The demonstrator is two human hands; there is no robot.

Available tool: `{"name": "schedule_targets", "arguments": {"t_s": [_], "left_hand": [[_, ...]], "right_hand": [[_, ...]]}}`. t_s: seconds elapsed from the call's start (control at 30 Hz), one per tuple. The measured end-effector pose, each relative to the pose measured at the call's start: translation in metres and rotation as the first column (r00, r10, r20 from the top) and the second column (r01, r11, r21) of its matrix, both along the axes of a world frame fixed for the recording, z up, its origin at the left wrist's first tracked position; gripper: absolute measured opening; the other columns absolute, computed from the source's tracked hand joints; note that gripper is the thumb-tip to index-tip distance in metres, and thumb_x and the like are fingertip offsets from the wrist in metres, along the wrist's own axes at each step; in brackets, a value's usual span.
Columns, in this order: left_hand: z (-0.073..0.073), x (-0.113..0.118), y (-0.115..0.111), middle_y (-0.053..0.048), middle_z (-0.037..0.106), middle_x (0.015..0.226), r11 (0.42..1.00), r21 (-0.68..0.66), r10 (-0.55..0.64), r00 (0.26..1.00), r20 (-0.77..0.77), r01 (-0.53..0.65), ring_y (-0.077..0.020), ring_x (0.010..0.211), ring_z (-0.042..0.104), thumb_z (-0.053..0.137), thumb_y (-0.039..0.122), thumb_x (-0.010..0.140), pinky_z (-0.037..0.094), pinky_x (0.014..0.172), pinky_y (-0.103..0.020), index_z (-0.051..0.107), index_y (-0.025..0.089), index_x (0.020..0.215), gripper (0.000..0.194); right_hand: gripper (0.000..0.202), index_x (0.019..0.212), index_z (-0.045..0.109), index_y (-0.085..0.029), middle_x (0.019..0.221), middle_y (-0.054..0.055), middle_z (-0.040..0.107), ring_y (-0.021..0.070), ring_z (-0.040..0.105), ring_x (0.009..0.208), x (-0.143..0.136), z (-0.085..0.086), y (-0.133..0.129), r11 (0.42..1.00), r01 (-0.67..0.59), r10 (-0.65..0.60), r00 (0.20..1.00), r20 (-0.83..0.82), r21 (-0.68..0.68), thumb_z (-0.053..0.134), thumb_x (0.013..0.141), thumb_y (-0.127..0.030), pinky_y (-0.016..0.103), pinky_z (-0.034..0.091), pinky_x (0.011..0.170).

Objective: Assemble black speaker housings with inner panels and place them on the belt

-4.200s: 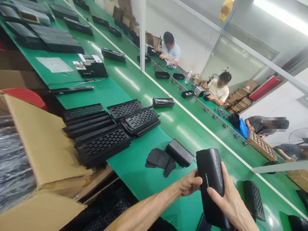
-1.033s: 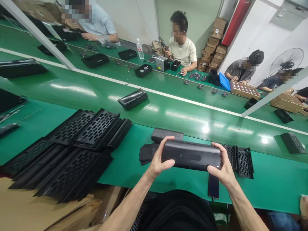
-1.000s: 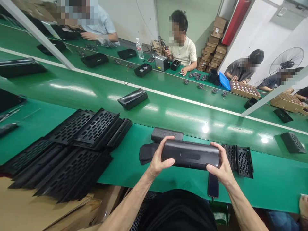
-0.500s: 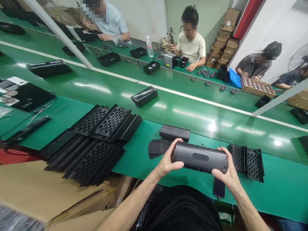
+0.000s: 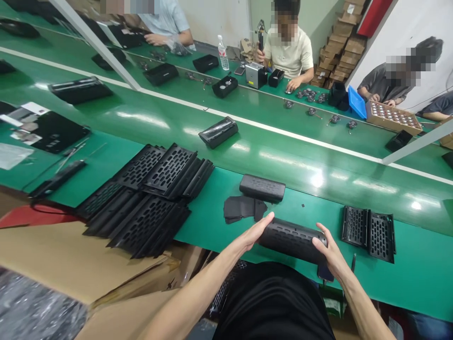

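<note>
Between my two hands is a black speaker housing (image 5: 293, 241), its slotted grille side turned up toward me. My left hand (image 5: 258, 231) grips its left end, and my right hand (image 5: 327, 250) closes round the right end with the thumb on top. Just beyond lies a similar black housing (image 5: 262, 187) on the green table. Thin black sheets (image 5: 240, 208) are piled beside it, near my left fingers. To the right of my right hand sit two slotted black grille panels (image 5: 368, 231). Under the held housing, a phone (image 5: 325, 273) is partly hidden.
A stack of slotted black panels (image 5: 152, 193) covers the table at left, above an opened cardboard box (image 5: 71, 255). Past the table runs a green conveyor (image 5: 283, 156) carrying a black housing (image 5: 218, 132). Several people sit across it, one in a cream shirt (image 5: 290, 54).
The housing has been rotated in my hands: its smooth face with the oval panel has turned away and the slotted side now shows. It also sits slightly lower, and my view has shifted.
</note>
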State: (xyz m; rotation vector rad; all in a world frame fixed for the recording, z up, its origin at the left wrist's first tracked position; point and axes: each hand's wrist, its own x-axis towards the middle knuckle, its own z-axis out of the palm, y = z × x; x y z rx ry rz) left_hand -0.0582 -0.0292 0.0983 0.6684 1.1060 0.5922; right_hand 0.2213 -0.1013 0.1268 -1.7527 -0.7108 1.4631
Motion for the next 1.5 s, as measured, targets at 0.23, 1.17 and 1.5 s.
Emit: {"name": "schedule_targets", "arguments": {"t_s": [0.23, 1.17, 1.5], "left_hand": [[-0.022, 0.004, -0.014, -0.007, 0.078, 0.094, 0.990, -0.074, 0.120, 0.992, -0.032, -0.122, -0.0303, 0.100, 0.068, 0.073, 0.058, 0.072, 0.052, 0.087, -0.038, 0.071, 0.018, 0.085, 0.042], [-0.013, -0.011, -0.028, -0.014, 0.061, 0.147, 0.998, -0.058, -0.024, 0.998, -0.057, 0.021, -0.0365, 0.141, 0.050, 0.072, 0.056, 0.081, 0.041, 0.115, -0.046, 0.052, 0.018, 0.150, 0.081], [-0.006, -0.017, -0.025, -0.015, 0.052, 0.156, 0.982, 0.160, -0.091, 0.993, -0.072, 0.101, -0.0424, 0.149, 0.038, 0.074, 0.058, 0.077, 0.030, 0.123, -0.053, 0.038, 0.013, 0.159, 0.100]], "right_hand": [[0.071, 0.118, 0.063, -0.026, 0.096, 0.005, 0.075, 0.0292, 0.073, 0.090, -0.017, -0.022, -0.014, 0.990, 0.110, -0.124, 0.978, -0.170, -0.089, 0.089, 0.063, -0.063, 0.038, 0.056, 0.077], [0.064, 0.105, 0.066, -0.025, 0.081, 0.001, 0.074, 0.0189, 0.064, 0.066, -0.021, -0.016, -0.021, 0.941, 0.175, -0.235, 0.954, -0.188, -0.291, 0.089, 0.060, -0.065, 0.025, 0.047, 0.055], [0.064, 0.122, 0.060, -0.026, 0.097, 0.004, 0.075, 0.0240, 0.070, 0.085, -0.020, -0.020, -0.032, 0.985, 0.131, -0.151, 0.969, -0.198, -0.112, 0.081, 0.075, -0.064, 0.031, 0.054, 0.072]]}}
